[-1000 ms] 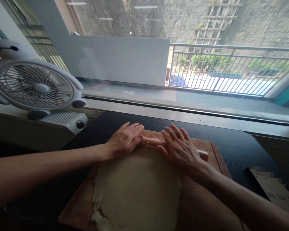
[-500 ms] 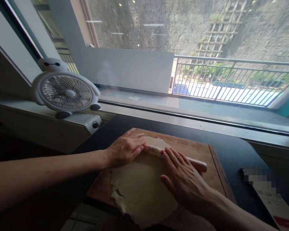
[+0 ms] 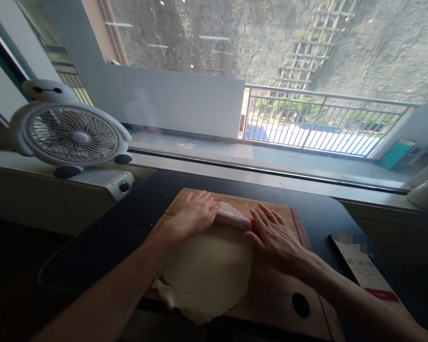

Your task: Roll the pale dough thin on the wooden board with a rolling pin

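Note:
A thin sheet of pale dough [image 3: 210,266] is spread over a wooden board [image 3: 264,313], and its torn lower-left edge hangs past the board's near side. Across the far part of the dough lies a rolling pin [image 3: 234,220] with a red-and-white label or wrap. My left hand [image 3: 198,211] rests palm down over the pin's left end, fingers stretched forward. Over its right end, my right hand [image 3: 273,232] lies flat with the fingers extended and slightly apart. Both palms hide the pin's ends.
The board sits on a dark table [image 3: 128,213]. To the right lies a phone-like device [image 3: 364,270] with a timer display. A white fan [image 3: 78,135] stands on a ledge at left, above a grey ridged box [image 3: 107,183]. A window [image 3: 199,104] rises behind the table.
The view has shifted, so the fan and table appear further left. The rolling pin remains under both hands near the dough's far edge. My right hand now covers its right end.

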Available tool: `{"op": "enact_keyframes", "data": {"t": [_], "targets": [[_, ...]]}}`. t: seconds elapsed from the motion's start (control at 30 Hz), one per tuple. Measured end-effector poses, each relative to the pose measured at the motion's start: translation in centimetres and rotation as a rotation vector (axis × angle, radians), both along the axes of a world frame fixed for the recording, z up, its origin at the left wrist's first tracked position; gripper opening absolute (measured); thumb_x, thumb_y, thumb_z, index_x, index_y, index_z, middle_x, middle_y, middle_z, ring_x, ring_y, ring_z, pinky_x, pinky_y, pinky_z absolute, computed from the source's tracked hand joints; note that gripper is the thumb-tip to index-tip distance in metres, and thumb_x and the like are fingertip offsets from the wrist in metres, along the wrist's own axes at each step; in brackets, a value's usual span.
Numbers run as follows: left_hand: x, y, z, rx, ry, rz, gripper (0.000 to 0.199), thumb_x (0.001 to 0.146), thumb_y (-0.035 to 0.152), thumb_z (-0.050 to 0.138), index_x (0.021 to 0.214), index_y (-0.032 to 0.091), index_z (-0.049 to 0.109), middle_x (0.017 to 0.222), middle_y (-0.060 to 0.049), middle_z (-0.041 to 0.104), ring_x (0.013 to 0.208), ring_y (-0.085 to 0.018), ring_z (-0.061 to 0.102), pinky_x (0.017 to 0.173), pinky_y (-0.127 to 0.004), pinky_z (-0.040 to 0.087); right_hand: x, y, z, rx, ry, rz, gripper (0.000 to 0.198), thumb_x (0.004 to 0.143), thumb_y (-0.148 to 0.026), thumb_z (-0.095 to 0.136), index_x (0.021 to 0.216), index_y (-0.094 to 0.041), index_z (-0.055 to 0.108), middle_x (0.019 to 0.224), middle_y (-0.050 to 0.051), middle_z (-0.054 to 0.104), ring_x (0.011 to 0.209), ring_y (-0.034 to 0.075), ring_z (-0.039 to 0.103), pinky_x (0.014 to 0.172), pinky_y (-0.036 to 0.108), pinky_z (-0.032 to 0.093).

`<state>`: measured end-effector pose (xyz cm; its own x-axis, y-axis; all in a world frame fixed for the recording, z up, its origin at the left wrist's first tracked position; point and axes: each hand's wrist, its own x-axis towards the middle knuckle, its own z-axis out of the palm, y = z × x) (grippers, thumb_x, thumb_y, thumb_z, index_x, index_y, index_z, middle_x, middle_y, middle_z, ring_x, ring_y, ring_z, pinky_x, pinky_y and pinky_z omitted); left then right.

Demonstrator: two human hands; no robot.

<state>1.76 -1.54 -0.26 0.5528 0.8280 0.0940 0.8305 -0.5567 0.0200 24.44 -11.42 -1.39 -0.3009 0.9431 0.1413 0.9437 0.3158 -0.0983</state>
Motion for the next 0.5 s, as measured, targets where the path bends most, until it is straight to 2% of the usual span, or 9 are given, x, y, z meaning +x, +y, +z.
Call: {"op": "enact_keyframes", "data": {"t": [0.07, 0.13, 0.3, 0.37, 0.43, 0.5], "targets": [[-0.5, -2.2, -0.6, 0.054, -0.042, 0.010, 0.052, 0.096, 0.040, 0.018, 0.131, 0.017, 0.048, 0.140, -0.010, 0.047, 0.132, -0.023, 0.035, 0.109, -0.046, 0.022, 0.2, -2.1, 0.0, -0.024, 0.001, 0.058, 0.068, 0.092, -0.057, 0.027, 0.145, -0.014, 0.027, 0.150, 0.010, 0.029, 0.140, 0.025, 0.018, 0.113, 0.042, 0.018], [0.0, -2.7, -0.9, 0.097, -0.062, 0.070, 0.051, 0.095, 0.039, 0.021, 0.129, 0.015, 0.050, 0.139, -0.011, 0.047, 0.133, -0.024, 0.035, 0.109, -0.047, 0.021, 0.2, -1.5, 0.3, -0.057, 0.015, 0.028, 0.069, 0.092, -0.060, 0.023, 0.144, -0.015, 0.028, 0.150, 0.010, 0.029, 0.140, 0.025, 0.017, 0.112, 0.043, 0.017], [2.6, 0.7, -0.1, 0.053, -0.042, 0.173, 0.047, 0.094, 0.039, 0.025, 0.120, 0.016, 0.058, 0.132, -0.012, 0.055, 0.128, -0.028, 0.040, 0.104, -0.051, 0.027, -0.8, 7.0, 1.5, -0.121, 0.052, -0.274, 0.064, 0.094, -0.056, 0.012, 0.134, -0.018, 0.044, 0.148, 0.011, 0.032, 0.139, 0.029, 0.019, 0.108, 0.051, 0.019], [3.1, 0.0, 0.0, 0.085, -0.061, 0.164, 0.047, 0.094, 0.040, 0.025, 0.119, 0.017, 0.057, 0.131, -0.011, 0.055, 0.126, -0.028, 0.042, 0.102, -0.051, 0.029, -1.0, 8.2, 1.6, -0.099, 0.060, -0.331, 0.064, 0.094, -0.055, 0.011, 0.131, -0.016, 0.047, 0.148, 0.013, 0.031, 0.139, 0.030, 0.018, 0.107, 0.052, 0.018], [2.9, -2.8, -0.4, 0.183, -0.110, 0.142, 0.047, 0.094, 0.040, 0.026, 0.120, 0.016, 0.057, 0.131, -0.011, 0.056, 0.125, -0.026, 0.044, 0.103, -0.049, 0.029, -0.6, 6.5, 1.1, -0.059, 0.066, -0.299, 0.065, 0.094, -0.056, 0.014, 0.134, -0.014, 0.043, 0.149, 0.013, 0.029, 0.140, 0.029, 0.014, 0.109, 0.050, 0.017], [2.3, -6.8, -1.2, 0.254, -0.152, 0.109, 0.046, 0.093, 0.038, 0.030, 0.122, 0.013, 0.056, 0.129, -0.012, 0.057, 0.120, -0.025, 0.049, 0.103, -0.045, 0.031, 0.5, 2.8, 0.3, -0.018, 0.054, -0.207, 0.067, 0.094, -0.056, 0.018, 0.141, -0.012, 0.034, 0.150, 0.013, 0.028, 0.140, 0.026, 0.013, 0.111, 0.046, 0.014]]}}
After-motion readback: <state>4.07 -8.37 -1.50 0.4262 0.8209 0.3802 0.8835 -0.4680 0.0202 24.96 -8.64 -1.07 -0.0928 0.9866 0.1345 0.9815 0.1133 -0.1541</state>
